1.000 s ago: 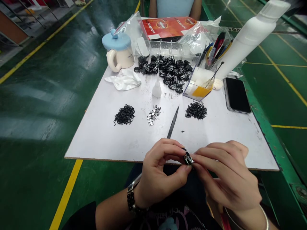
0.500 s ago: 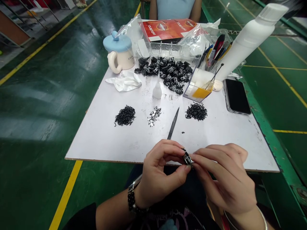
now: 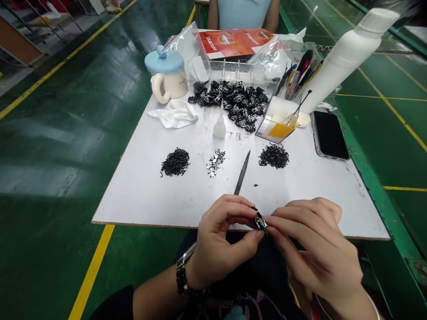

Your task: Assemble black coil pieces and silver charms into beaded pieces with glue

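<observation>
Between the thumb and fingers of my left hand (image 3: pixel 223 240) is a small black-and-silver part (image 3: pixel 260 221), held above the table's front edge. My right hand (image 3: pixel 313 244) pinches at the right side of the same part with thumb and forefinger; its other fingers are curled. Whether a smaller piece sits in those right fingertips is hidden. Just beyond my left hand lie black pointed tweezers (image 3: pixel 243 171), tip away from me. A heap of small black curved pieces (image 3: pixel 274 156) is on the right, a similar black heap (image 3: pixel 175 162) on the left, and small silver pieces (image 3: pixel 215 162) lie between them.
Farther back are a pile of black-and-silver parts (image 3: pixel 245 104), a small dropper bottle (image 3: pixel 219 126), a lidded mug (image 3: pixel 170 78), crumpled tissue (image 3: pixel 175 114), a tool holder (image 3: pixel 275 126), a tall white bottle (image 3: pixel 350 58) and a phone (image 3: pixel 329 134). A person (image 3: pixel 244 15) sits opposite.
The view has shifted very slightly. My right hand's wrist and knuckles have turned a little; both hands stay at the small part.
</observation>
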A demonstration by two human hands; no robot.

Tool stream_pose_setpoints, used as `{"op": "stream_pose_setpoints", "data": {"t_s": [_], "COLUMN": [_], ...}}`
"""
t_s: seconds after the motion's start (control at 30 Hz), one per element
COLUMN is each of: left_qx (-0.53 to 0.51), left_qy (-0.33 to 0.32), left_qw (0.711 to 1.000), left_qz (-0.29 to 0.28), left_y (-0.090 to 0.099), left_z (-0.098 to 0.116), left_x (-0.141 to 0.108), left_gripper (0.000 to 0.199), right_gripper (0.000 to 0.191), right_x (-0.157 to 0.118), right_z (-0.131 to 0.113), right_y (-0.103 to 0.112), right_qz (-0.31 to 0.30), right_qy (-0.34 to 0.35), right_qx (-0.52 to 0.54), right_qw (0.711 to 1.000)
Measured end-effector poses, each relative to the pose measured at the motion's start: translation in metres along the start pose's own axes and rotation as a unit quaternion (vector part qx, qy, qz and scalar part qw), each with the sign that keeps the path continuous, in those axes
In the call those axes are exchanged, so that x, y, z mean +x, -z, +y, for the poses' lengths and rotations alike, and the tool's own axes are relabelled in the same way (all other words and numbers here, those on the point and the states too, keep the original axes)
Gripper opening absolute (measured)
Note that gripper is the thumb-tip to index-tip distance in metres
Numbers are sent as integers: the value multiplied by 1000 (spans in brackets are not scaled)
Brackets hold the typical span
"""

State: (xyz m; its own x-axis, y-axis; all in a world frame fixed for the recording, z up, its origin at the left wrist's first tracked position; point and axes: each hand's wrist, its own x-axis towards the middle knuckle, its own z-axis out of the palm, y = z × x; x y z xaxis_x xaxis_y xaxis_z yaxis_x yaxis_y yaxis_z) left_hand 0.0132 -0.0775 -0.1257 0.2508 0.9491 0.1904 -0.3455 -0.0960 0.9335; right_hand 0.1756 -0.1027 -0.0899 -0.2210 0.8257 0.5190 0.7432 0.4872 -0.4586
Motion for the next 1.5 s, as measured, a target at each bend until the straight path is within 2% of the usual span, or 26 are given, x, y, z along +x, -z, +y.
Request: {"op": "stream_pose_setpoints", "data": {"t_s": [0.3,0.87,1.07,1.17,1.23,1.37,1.43,1.5], "left_qx": [-8,1,-15,-56,-123,-277,-313,-341], "left_qy": [0,-6,-2,32,80,182,208,221], "left_qw": [1000,1000,1000,998,989,944,927,914], "left_qz": [-2,1,13,18,13,-9,-9,-11], "left_y": [1,1,5,8,9,12,13,15], "left_z": [1,-1,-5,-8,-8,-3,1,4], "left_x": [0,-1,-2,-2,-2,2,4,6], "left_gripper": [29,30,32,29,26,18,17,16], "right_gripper": [15,16,23,25,26,30,30,27], "right_x": [0,-3,-8,-8,-6,-1,2,4], "right_z": [-1,-1,-7,-8,-7,-3,-1,1], "right_y": [0,-1,-6,-9,-7,2,3,1], "right_qz": [-8,-10,-27,-33,-38,24,58,62], "right_qy": [32,39,57,65,58,-10,-41,-48], "right_qx": [-18,-25,-52,-77,-61,-8,2,3], "right_qw": [999,999,997,994,996,1000,997,997]}}
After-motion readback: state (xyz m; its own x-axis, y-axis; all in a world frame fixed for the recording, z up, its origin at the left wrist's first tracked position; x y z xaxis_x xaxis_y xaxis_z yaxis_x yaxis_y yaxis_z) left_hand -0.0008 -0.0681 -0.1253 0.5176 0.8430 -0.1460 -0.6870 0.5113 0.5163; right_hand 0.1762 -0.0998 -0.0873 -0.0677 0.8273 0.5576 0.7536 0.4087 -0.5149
